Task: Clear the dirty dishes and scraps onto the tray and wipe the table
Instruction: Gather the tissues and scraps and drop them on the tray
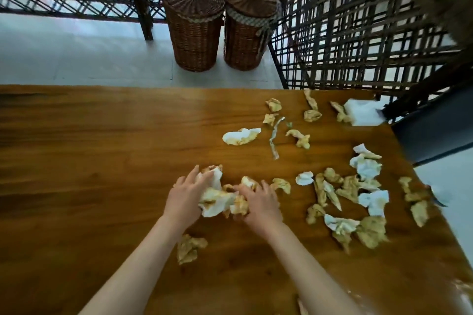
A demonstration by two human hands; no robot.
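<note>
My one camera sits on my head, looking forward and steeply down. It is close over the table [102, 135]. The floor [76, 46] lies beyond.

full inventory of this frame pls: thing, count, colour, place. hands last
wooden table: one, warm brown, fills the lower frame
crumpled napkins: many, too jumbled to count, white stained yellow-brown, scattered over the table's right half
napkin wad: one bunch, white and yellow-brown, between the two hands
lone napkin: one, yellow-brown, on the table beside the left forearm
wicker baskets: two, dark brown, lidded, side by side on the floor beyond the table
lattice screens: dark, behind and to the right of the baskets
floor: pale, beyond the table
dark seat: one, at the table's right edge
left hand: one, fingers against the wad's left side
right hand: one, fingers curled on the wad's right side
</note>
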